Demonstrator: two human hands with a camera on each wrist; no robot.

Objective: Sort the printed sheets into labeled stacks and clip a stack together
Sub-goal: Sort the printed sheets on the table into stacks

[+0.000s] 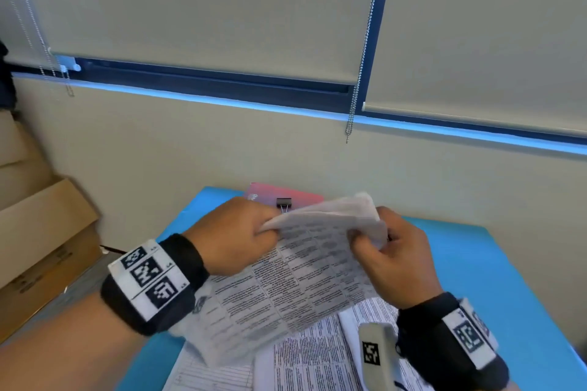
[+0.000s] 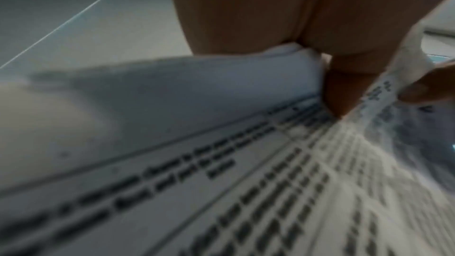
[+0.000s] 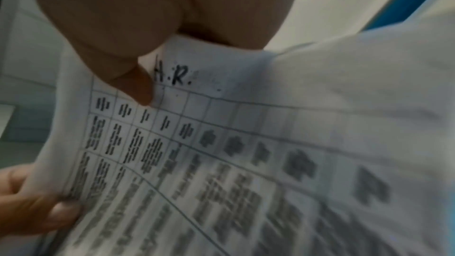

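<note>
Both hands hold a printed sheet (image 1: 295, 279) up above the blue table (image 1: 495, 263). The sheet carries a grid of small text and, in the right wrist view, a handwritten "H.R." (image 3: 172, 77) near its top edge. The left hand (image 1: 235, 235) pinches the sheet's far left corner with curled fingers; the right hand (image 1: 397, 257) grips the far right part, which bends over its fingers. More printed sheets (image 1: 317, 355) lie flat on the table beneath it. A black binder clip (image 1: 283, 202) sits on a pink card (image 1: 305, 198) at the table's far edge. Behind are a beige wall, lowered blinds (image 1: 206, 9) and bead chains. Cardboard boxes (image 1: 41, 232) stand at left; their contents cannot be seen.
</note>
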